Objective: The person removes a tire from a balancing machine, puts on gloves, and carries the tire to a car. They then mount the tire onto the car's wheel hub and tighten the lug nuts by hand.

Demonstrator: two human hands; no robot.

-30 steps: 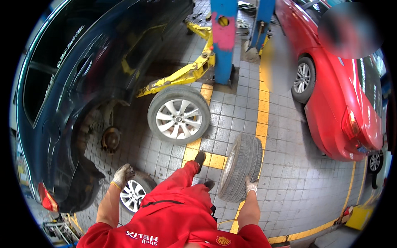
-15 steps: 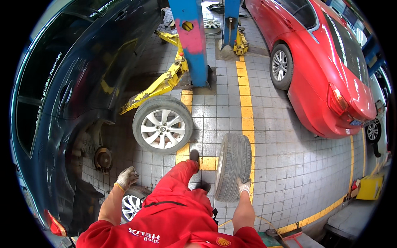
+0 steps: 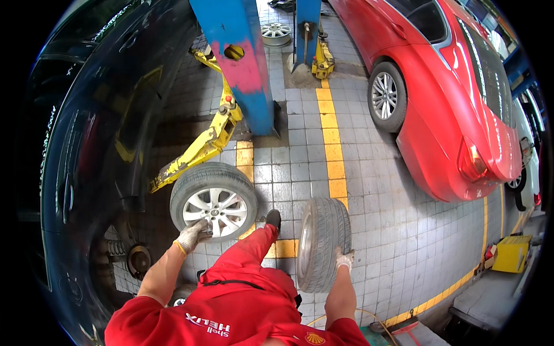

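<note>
My right hand (image 3: 344,258), in a pale glove, grips the tread of an upright tyre and wheel (image 3: 326,239) at my right side. My gloved left hand (image 3: 195,233) reaches over the lower face of a silver-spoked wheel (image 3: 231,210), fingers loosely bent and apart; whether it touches is unclear. That wheel is tilted beside a yellow lift arm (image 3: 196,151). At lower left, a third wheel (image 3: 180,301) is mostly hidden by my red-clad body. The dark car (image 3: 86,161) on my left has a bare brake disc (image 3: 138,259) in its wheel arch.
A blue lift post (image 3: 254,106) with a pink patch rises ahead, another post (image 3: 306,34) behind it, near a loose silver rim (image 3: 276,33). A red car (image 3: 427,144) stands on the right. A yellow box (image 3: 511,254) and a hose (image 3: 378,316) are at lower right.
My left hand has moved forward and right, onto the tilted wheel's area. My right hand stays on the upright tyre. The view has shifted, bringing more of the far lift post into sight.
</note>
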